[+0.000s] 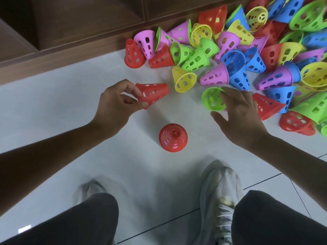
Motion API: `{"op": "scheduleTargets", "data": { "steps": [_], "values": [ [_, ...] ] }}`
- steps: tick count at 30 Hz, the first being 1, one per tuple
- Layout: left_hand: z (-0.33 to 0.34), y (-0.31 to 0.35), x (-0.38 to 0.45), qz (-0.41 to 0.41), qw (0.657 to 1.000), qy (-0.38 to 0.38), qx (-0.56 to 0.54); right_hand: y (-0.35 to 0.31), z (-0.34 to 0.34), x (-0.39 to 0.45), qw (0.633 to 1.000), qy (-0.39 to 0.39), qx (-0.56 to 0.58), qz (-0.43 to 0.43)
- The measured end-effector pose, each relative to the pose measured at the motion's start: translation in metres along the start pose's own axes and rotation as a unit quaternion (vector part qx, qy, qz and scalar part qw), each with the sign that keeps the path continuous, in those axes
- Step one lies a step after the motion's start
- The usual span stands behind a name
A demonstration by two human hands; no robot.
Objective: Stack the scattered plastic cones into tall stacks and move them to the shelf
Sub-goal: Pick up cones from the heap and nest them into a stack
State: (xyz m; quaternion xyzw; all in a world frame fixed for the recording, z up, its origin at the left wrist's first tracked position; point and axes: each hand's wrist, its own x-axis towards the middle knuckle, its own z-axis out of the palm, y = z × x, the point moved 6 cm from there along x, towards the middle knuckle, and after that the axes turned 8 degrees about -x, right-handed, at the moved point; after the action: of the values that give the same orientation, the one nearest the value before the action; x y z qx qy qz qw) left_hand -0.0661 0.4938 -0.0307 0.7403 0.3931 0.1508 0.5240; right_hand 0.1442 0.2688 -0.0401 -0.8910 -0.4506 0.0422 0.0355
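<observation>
The cone pile [247, 50] spread far beyond and to the right of both hands, banked against the wooden shelf [70, 23] that ran along the far edge of the white floor [53, 112]. It held dozens of perforated cones in red, pink, green, yellow and blue, most lying on their sides, a few already nested.

The left hand [116, 101] held a red cone [153, 92] pinched between thumb and curled fingers. The cone lay roughly level, its long axis running out to the right of the hand. Which end was the wide mouth could not be told for certain, because the fingers covered the near end.

The right hand [237, 110] had its fingers curved over a green cone [213, 100] at the near edge of the pile. The open mouth faced left, toward the other hand. The thumb stood apart below the rim, so the grip looked loose or only forming.

Nearer the person than either hand, and between them, a base cone [173, 137], also red, stood upright on its wide rim, narrow top up. It lay slightly closer to the left hand.

The next move likely turned on that: the held cone would have to swing from level to upright, mouth down, before dropping over the standing one.
</observation>
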Motion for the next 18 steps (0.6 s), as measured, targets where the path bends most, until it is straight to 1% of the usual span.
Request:
{"op": "scheduleTargets", "data": {
  "steps": [2, 4, 7, 10, 12, 15, 18],
  "values": [
    [0.003, 0.006, -0.006, -0.008, 1.000, -0.001, -0.025, -0.002, -0.006, -0.006, 0.999, 0.044, 0.025, -0.016],
    [0.003, 0.014, -0.012, -0.007, 0.998, 0.005, -0.061, -0.005, -0.014, -0.012, 0.993, 0.071, 0.091, -0.015],
    [0.003, 0.025, -0.022, -0.019, 0.993, 0.008, -0.117, -0.009, -0.022, -0.020, 0.980, 0.082, 0.176, 0.041],
    [0.002, 0.032, -0.034, -0.034, 0.990, 0.001, -0.137, -0.012, -0.021, -0.031, 0.950, 0.055, 0.283, 0.120],
    [0.003, 0.036, -0.043, -0.039, 0.989, -0.010, -0.141, -0.014, -0.023, -0.036, 0.926, 0.057, 0.341, 0.151],
    [0.007, 0.040, -0.055, -0.041, 0.989, -0.029, -0.138, -0.018, -0.030, -0.041, 0.898, 0.075, 0.399, 0.170],
    [0.014, 0.042, -0.066, -0.051, 0.983, -0.051, -0.170, -0.020, -0.036, -0.045, 0.874, 0.087, 0.441, 0.184]
  ]
}}
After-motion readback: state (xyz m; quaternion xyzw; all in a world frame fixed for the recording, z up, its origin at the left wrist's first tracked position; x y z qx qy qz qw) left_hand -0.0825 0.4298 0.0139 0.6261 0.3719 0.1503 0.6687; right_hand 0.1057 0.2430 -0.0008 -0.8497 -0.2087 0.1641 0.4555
